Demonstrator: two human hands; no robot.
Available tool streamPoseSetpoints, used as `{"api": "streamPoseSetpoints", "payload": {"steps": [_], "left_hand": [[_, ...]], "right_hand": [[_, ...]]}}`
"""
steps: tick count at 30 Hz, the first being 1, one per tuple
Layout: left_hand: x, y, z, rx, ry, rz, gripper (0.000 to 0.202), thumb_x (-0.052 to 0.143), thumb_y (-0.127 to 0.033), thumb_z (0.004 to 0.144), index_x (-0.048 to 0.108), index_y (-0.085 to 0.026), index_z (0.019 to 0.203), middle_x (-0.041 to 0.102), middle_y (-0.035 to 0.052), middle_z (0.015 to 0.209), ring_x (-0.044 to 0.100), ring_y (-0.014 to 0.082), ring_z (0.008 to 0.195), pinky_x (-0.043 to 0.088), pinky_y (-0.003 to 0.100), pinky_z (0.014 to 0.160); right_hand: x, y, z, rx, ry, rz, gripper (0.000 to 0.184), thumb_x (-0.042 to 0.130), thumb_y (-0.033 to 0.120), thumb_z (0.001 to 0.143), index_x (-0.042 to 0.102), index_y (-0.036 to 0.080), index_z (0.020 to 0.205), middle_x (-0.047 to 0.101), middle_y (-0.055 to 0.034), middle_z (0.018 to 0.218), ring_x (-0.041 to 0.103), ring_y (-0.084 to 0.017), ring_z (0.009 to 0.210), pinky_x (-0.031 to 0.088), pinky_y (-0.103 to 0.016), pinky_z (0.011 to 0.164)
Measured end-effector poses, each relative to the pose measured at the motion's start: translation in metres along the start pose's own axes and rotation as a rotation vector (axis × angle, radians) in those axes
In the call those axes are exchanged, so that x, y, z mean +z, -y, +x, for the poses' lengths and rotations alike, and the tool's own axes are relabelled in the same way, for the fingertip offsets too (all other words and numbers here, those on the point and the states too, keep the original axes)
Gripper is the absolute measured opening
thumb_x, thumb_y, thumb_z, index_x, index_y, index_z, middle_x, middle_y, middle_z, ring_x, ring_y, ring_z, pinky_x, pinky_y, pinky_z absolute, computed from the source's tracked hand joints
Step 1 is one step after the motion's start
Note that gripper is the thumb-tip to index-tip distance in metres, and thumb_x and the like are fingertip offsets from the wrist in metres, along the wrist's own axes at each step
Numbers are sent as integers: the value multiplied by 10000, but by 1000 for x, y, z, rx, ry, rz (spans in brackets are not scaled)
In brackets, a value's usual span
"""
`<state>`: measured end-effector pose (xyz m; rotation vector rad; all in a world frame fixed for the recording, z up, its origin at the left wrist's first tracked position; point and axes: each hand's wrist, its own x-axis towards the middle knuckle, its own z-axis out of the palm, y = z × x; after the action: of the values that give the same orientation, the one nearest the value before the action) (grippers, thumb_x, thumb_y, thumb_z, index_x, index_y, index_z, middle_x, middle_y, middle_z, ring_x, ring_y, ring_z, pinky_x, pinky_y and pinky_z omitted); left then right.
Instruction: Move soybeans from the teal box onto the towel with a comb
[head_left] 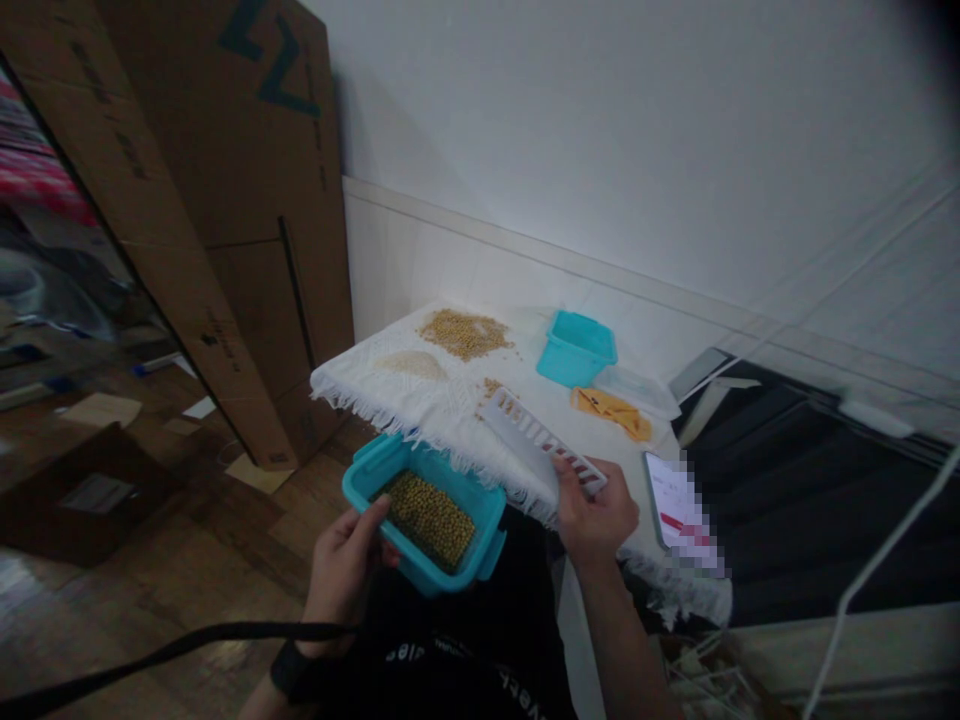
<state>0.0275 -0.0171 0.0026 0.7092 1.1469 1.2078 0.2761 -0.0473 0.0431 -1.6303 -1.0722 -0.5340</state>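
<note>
My left hand [346, 565] grips a teal plastic container [480, 510] holding green beans [430, 518], just below the near edge of a small table. My right hand [592, 515] is closed on one end of a long white slotted scraper [536, 438] whose far end rests on the white fringed cloth [397, 395] beside a few scattered grains. On the cloth lie a pile of tan beans [465, 333] and a pile of white grains [414, 364].
A second teal container [576, 348] stands at the back of the table, beside a clear lid [637, 388] and a yellow packet [615, 410]. A phone [679, 505] lies at the right. Large cardboard boxes [225, 200] lean at left. A white cable [877, 570] runs at right.
</note>
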Motion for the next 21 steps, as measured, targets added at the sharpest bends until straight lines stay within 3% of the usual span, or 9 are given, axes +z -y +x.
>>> {"api": "streamPoseSetpoints", "payload": {"steps": [5,21], "left_hand": [[0,0,-3,-3,0,14,391,803,-485,626,576,-193,498,540,-42,394,483,100,362,408,217,392],[-2,3,2,11,-12,-14,394,818,-472,626,570,-189,508,546,-52,408,496,96,361,423,205,380]], "right_hand": [[7,-11,18,109,45,17,486,623,654,787,649,170,742,661,-21,579,591,-167,513,438,-257,523],[24,-3,7,-10,92,129,402,643,574,820,651,177,756,653,-3,571,584,-138,480,427,-229,498]]}}
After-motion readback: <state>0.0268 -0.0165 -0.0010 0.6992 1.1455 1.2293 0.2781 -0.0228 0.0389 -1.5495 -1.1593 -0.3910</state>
